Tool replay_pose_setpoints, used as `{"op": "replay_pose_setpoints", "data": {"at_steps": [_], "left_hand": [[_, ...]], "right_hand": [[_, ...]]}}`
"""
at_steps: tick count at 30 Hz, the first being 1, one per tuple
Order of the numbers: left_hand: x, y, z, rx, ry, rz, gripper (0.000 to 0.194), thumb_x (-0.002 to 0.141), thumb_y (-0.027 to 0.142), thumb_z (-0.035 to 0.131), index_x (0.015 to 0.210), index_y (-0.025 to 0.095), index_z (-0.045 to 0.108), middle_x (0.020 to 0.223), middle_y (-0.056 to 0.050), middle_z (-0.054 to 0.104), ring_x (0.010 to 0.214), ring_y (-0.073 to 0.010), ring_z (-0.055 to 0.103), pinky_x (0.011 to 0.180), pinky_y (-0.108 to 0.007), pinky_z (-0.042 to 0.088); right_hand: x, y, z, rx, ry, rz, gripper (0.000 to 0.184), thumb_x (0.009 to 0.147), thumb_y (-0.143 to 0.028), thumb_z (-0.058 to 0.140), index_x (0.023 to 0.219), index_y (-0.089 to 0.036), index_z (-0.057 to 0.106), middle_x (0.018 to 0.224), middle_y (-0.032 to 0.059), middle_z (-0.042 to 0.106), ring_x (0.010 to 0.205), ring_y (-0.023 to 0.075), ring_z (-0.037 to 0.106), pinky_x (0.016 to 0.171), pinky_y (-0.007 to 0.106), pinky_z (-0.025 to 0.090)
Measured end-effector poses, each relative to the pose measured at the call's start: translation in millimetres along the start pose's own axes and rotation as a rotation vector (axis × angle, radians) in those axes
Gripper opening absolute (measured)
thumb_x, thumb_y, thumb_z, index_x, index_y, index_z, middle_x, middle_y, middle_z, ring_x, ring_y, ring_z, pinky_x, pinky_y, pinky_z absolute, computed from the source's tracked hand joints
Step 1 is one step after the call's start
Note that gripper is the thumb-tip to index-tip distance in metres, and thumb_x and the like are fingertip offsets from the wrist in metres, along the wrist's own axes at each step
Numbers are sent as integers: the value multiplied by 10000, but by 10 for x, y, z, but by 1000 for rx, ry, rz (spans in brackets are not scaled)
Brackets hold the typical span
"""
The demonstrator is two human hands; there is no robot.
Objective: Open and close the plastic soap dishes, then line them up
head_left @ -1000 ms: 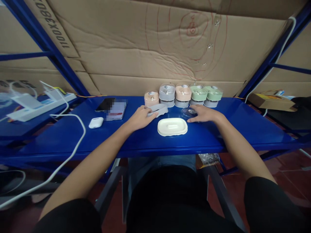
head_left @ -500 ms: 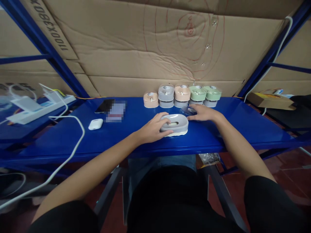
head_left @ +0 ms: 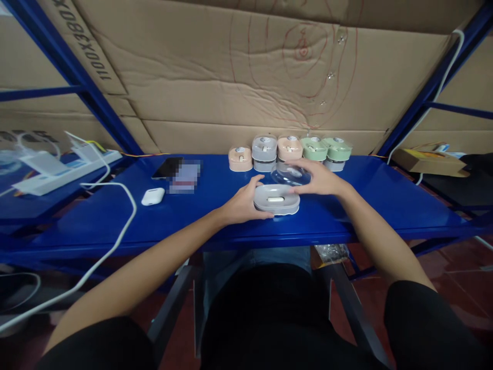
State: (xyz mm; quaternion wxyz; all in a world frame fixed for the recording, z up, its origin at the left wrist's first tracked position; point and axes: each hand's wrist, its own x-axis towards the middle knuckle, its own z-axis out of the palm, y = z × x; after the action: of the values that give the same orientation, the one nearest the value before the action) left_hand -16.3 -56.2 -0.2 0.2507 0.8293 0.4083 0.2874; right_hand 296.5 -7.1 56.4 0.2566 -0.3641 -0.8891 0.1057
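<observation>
At the blue desk (head_left: 208, 180), we clasp a gray oval dish (head_left: 278, 207) with our left hand (head_left: 243, 204), a clear cover (head_left: 287, 174) with our right hand (head_left: 320, 177).

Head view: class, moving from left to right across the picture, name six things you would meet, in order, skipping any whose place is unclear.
White power strip, small white case, left hand, grey dish, right hand, cardboard box.
</observation>
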Motion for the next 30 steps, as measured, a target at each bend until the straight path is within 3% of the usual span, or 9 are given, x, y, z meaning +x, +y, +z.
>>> {"op": "replay_pose_setpoints", "data": {"at_steps": [5,14,20,26,30], "left_hand": [[42,-112,68,-134,54,10,1431,664,548,1066,1784,243,229,1565,-247,671,1490,-496,655,1256,-728,490],[43,-75,59,-106,47,-47,1373,662,564,1057,1758,215,309,1626,-272,631,1547,-517,599,1244,-733,504],[45,-80,32,-5,36,11,1156,721,595,1008,1673,214,474,1583,-235,671,1493,-497,642,1205,-699,552],[-9,-115,-64,80,-48,66,1244,773,667,961,1775,227,370,1820,-249,441,1679,-509,437,1348,-678,406],[-49,-105,-69,112,-64,104,1203,845,673,901,1811,247,324,1773,-232,510,1645,-474,486,1341,-650,411]], "right_hand": [[36,-275,244,126,-134,-204,956,795,-667,970,1639,-331,670,1542,114,734,1397,397,702,1223,623,548],[48,-294,392,118,-176,-166,979,846,-696,930,1695,-320,619,1502,140,694,1352,394,702,1198,618,571],[37,-281,431,68,-193,-149,999,880,-743,882,1740,-343,568,1445,127,700,1285,372,716,1141,564,606],[13,-292,442,-3,-220,-95,1047,895,-834,802,1776,-340,523,1406,132,679,1196,360,726,1089,542,624],[13,-299,428,-14,-263,-116,1080,878,-840,815,1790,-357,496,1350,116,700,1120,338,728,1028,531,639]]}}
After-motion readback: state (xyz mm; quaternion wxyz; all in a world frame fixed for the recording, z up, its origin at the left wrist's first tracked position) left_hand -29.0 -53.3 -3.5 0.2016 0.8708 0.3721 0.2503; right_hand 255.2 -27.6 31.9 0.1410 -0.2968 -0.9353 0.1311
